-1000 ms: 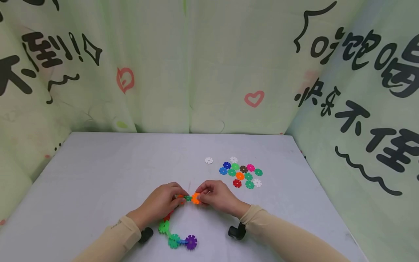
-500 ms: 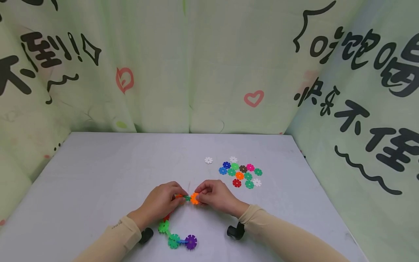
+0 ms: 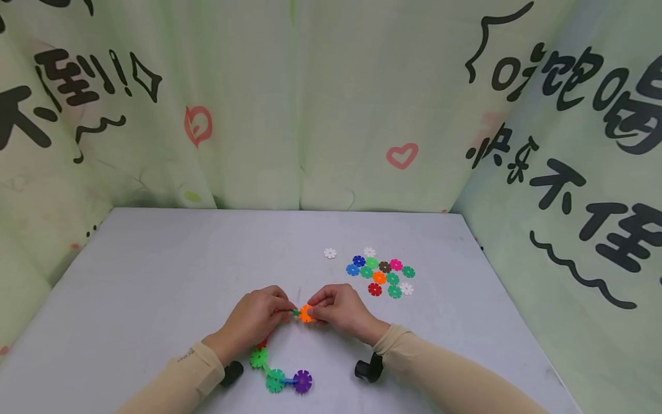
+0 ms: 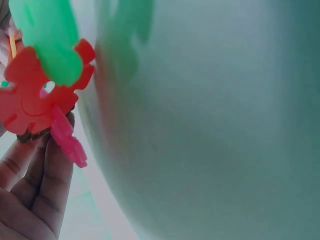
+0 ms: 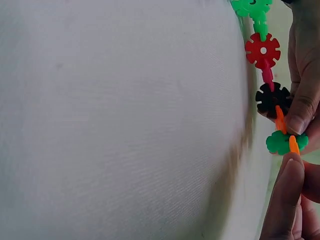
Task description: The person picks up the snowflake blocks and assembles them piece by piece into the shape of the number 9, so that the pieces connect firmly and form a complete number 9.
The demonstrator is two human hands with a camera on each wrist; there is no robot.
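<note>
Head view: both hands work at one end of a chain of slotted flower-shaped plastic discs [image 3: 260, 358] above a white table [image 3: 207, 247]. The left hand [image 3: 253, 316] grips the chain in a pinch; its curled fingers partly cover the section. The right hand [image 3: 343, 310] pinches the end orange disc [image 3: 306, 314] between thumb and fingers. A green disc [image 3: 296, 313], seen edge-on, joins that orange disc and sits between the two hands.

From the left hand, the chain curves toward the near side of the table and terminates at a purple disc [image 3: 302, 382]. Whether this section rests on the table cannot be determined.

Right wrist view: the section at the left hand runs, in order, through a red disc [image 5: 263, 51], a pink disc [image 5: 267, 75], a black-looking disc [image 5: 271, 99] and an inner orange disc [image 5: 279, 119] to the green disc. The left thumb bears close to the inner orange disc.

Loose discs of mixed colors, including a red one [image 3: 374, 289], lie grouped beyond the right hand. One white disc [image 3: 330, 253] lies apart, left of the group.
</note>
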